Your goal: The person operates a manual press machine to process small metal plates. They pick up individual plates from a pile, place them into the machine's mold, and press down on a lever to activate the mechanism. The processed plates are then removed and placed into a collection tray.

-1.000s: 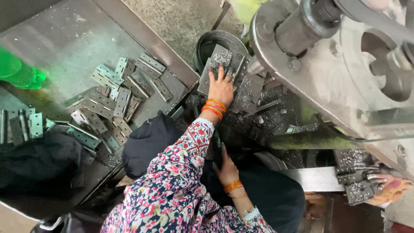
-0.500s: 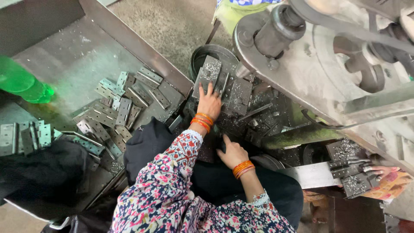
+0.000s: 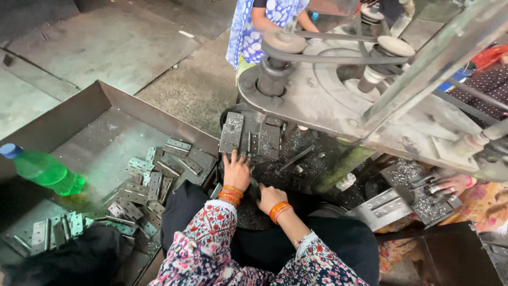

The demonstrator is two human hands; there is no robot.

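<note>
Now, down at the drilling machine, with both hands low on the dark work table. Left hand flat on the table, fingers spread and reaching toward the grey metal plates propped upright just ahead, fingertips near their lower edge but touching or not, cannot tell. Right hand lying close beside it, fingers curled loosely downward, nothing visibly pinched; whether anything sits under the palm, cannot tell. Orange bangles on both wrists, floral sleeves behind.

Plates standing on edge right under the machine's head, likely so as to be within easy reach. Metal shavings scattered all over the table around them.

Off to the left, a big sheet-metal tray with a loose heap of hinges, set right beside the knee, seemingly as the handy stock pile. Green plastic bottle lying on its side at the tray's far edge, well apart from the hands.

On the right, another person's hand busy at a separate jig; a second person in a blue dotted garment standing beyond the machine.
</note>
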